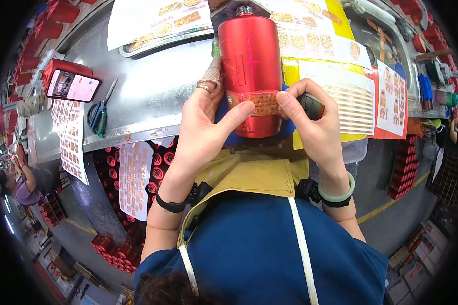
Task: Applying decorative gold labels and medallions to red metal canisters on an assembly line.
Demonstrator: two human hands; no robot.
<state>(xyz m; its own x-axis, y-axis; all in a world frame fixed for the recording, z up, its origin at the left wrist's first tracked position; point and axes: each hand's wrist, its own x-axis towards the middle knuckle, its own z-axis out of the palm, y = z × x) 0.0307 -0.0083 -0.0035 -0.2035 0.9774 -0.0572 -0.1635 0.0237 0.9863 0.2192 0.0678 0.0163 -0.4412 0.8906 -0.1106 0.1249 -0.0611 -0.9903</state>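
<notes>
A red metallic bottle [251, 61] lies in front of me, its silver threaded neck [244, 10] pointing away. Around its lower part runs a patterned gold-and-red label strip [262, 103]. My left hand [208, 109] is closed against the bottle's left side, thumb pressing on the strip; a finger wears a ring and a pale wrapping. My right hand [313, 114] pinches the strip's right end, thumb against it and index finger bent. Inside the curl of that hand shows a dark rounded object [312, 105]; whether I grip it cannot be made out.
Printed label sheets [160, 23] and a striped sheet [346, 96] lie on the metal table [142, 91]. At left are scissors [101, 113] and a propped phone [74, 85]. Red bottles [118, 254] stand stacked below. Another person [30, 185] is at far left.
</notes>
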